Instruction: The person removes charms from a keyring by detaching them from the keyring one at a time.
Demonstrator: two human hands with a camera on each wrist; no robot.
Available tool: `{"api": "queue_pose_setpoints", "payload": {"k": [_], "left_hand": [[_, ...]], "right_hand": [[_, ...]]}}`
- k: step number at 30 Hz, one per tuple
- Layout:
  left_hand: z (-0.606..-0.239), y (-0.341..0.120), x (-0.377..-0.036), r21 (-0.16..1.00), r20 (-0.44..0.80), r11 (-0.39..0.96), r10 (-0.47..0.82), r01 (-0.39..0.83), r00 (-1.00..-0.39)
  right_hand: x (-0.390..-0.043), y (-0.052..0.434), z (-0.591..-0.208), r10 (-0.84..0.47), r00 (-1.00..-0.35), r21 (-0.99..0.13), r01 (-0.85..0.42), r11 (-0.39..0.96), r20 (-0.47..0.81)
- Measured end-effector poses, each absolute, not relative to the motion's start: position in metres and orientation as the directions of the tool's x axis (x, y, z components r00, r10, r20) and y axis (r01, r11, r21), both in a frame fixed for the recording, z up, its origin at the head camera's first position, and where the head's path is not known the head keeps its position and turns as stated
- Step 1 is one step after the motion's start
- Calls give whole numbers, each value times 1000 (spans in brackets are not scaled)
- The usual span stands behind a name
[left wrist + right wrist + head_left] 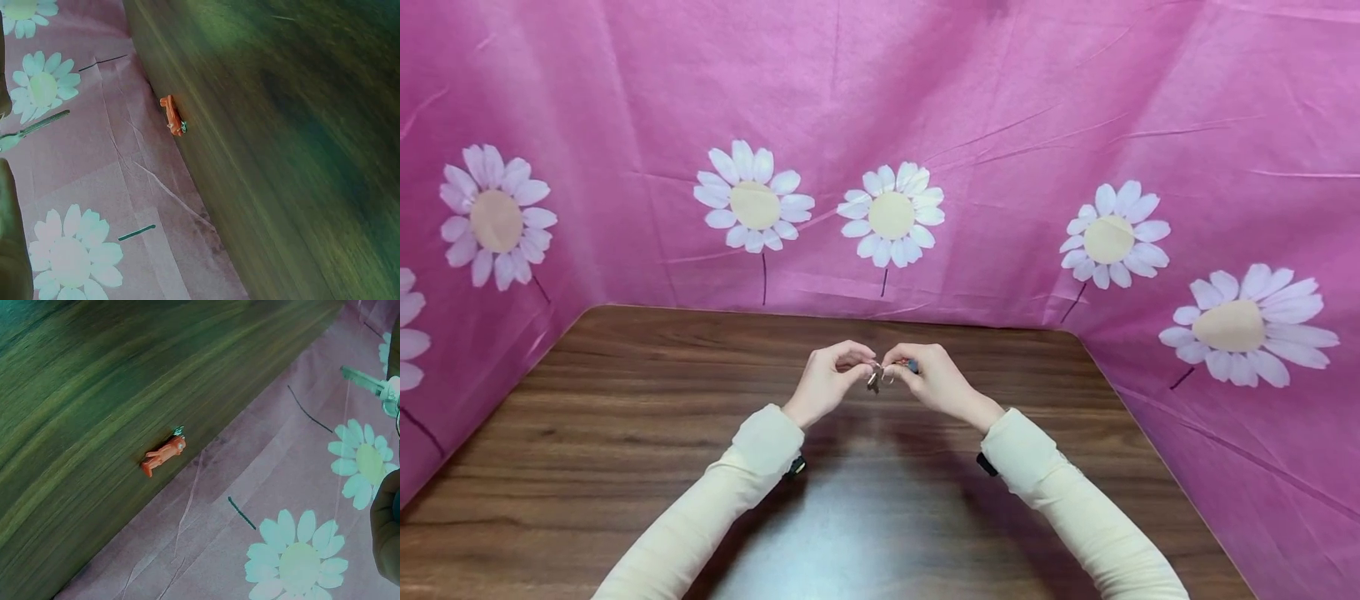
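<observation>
Holding a small bunch of keys point(877, 379) up over the brown counter point(625, 433), the left hand point(831, 379) and right hand point(928, 379) pinch it between curled fingers point(857, 354). A little orange toy point(172, 115) lies at the counter's edge by the pink flower cloth point(1000, 125).

The head view is bright and evenly lit, with a pale patch of glare on the wooden table point(865, 533) just before the person and soft shadows under both forearms. Its edges bow outward from a wide lens, bending the pink flowered cloth point(1015, 125). Both wrist views are dimmer, tinted green, and the wood grain in them smears with motion blur.
</observation>
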State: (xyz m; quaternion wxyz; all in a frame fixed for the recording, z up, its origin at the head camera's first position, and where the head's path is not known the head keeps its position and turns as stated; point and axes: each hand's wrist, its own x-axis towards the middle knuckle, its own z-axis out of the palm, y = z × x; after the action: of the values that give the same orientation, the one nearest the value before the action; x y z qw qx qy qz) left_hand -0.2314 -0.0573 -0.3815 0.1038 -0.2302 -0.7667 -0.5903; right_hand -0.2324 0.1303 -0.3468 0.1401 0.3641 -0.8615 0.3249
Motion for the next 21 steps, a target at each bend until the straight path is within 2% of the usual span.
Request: {"api": "queue_pose_setpoints", "payload": {"k": [11, 17, 21], "left_hand": [[-380, -57, -231, 870, 416, 203, 182, 448, -891], [-383, -56, -231, 911, 360, 139, 185, 387, -914], [-383, -54, -231, 914, 386, 71, 143, 399, -911]], "right_hand": [[-230, 126, -341, -445, -834, -657, -538, 528, 326], [-228, 125, -342, -447, -840, -690, -521, 502, 309], [-228, 127, -344, -445, -832, -681, -537, 498, 332]]}}
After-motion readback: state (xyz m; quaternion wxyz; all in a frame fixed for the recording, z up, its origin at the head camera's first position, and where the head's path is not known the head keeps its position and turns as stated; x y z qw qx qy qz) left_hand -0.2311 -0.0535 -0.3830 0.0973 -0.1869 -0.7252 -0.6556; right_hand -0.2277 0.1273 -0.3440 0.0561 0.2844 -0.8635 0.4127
